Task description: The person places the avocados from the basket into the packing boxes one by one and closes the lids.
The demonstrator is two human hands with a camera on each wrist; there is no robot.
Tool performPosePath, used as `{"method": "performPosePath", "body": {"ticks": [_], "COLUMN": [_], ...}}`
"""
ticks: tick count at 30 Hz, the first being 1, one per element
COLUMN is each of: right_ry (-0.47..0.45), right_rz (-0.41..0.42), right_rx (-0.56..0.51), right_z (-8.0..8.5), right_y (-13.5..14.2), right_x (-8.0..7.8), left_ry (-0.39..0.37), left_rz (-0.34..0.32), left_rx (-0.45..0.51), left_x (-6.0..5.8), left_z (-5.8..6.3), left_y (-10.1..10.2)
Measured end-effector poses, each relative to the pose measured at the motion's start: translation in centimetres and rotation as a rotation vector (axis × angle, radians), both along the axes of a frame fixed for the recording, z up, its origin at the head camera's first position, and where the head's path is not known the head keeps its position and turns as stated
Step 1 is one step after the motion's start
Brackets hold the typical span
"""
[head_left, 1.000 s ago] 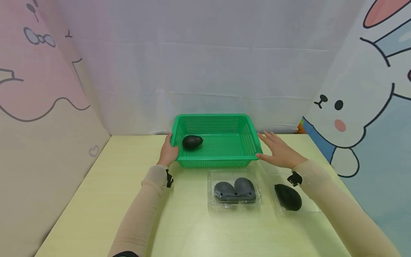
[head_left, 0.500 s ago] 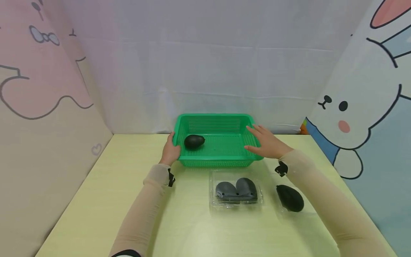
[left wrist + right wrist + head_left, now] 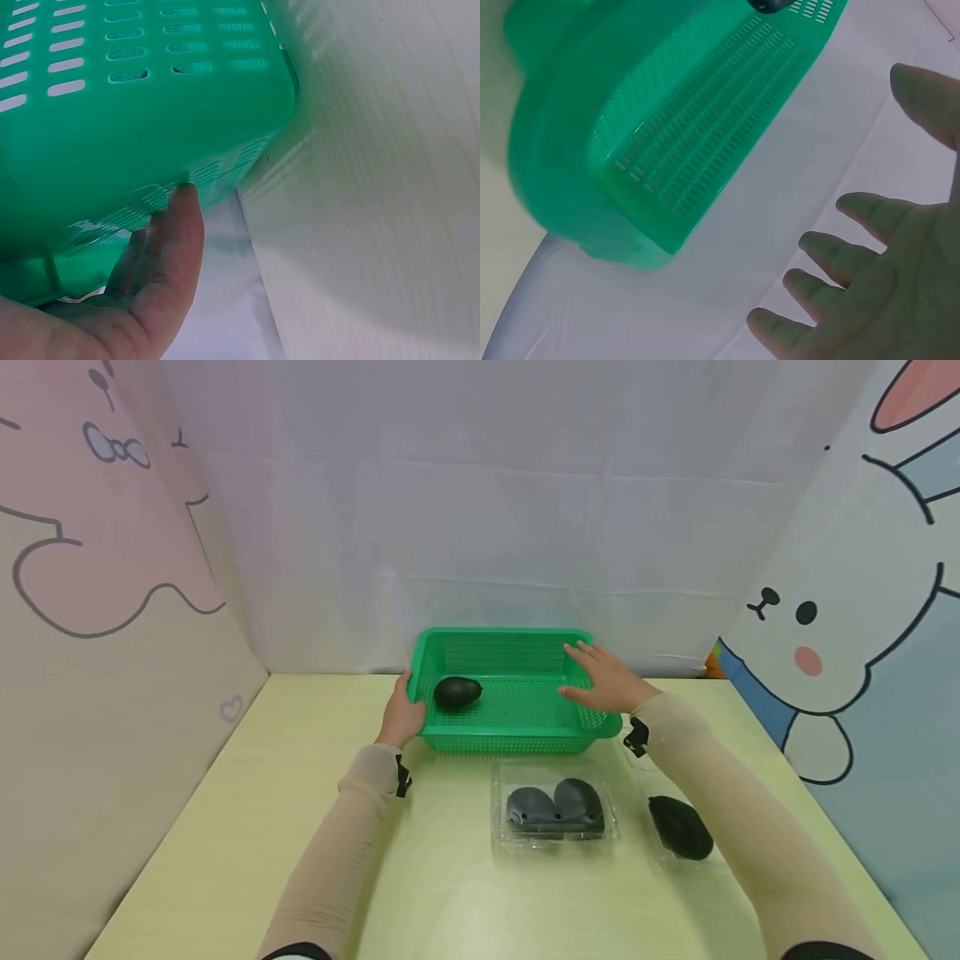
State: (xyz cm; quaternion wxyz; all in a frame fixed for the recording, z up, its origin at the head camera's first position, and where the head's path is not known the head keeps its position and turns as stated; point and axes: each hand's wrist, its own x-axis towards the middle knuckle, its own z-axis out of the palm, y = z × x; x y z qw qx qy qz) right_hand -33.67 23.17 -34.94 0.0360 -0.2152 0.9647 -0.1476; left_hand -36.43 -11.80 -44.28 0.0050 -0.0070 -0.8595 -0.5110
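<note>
My left hand [image 3: 402,717] holds the left side of a green plastic basket [image 3: 517,742], its fingers [image 3: 184,232] against the slatted outer wall below the rim. Over the basket's right end hovers my right hand [image 3: 609,683], fingers spread and holding nothing; the right wrist view shows its palm and fingers apart from the basket. One dark avocado-like fruit [image 3: 457,693] lies inside the basket at the left. A second such dark fruit [image 3: 681,827] sits on clear plastic at the right, beside my right forearm, which covers part of that plastic.
In front of the basket stands a clear plastic box [image 3: 501,839] with two grey rounded shapes [image 3: 579,806] showing in it. The pale yellow table [image 3: 225,827] meets a white cloth backdrop [image 3: 510,527] behind the basket. Cartoon-printed cloths hang on both sides.
My right hand has moved left from the basket's right rim to over its right end. My left hand keeps its place at the left side. The whole view has shifted slightly.
</note>
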Motion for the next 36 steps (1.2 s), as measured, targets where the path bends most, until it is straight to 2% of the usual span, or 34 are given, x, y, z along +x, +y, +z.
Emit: {"method": "performPosePath", "body": {"ticks": [18,26,36], "right_ry": [-0.009,-0.015,-0.009], "right_rz": [0.005,0.002,-0.005], "right_rx": [0.030,0.018,0.072], "right_z": [0.9,0.7,0.2], "right_y": [-2.5,-3.0,-4.1], "right_x": [-1.9,-3.1,-4.4], "left_ry": [-0.016,-0.014,-0.023], "left_rz": [-0.002,0.006,0.014], "left_rx": [0.017,0.019,0.025], "left_x": [0.1,0.1,0.3], "left_z": [0.0,0.2,0.2], "left_y": [0.0,-0.1,0.1]}}
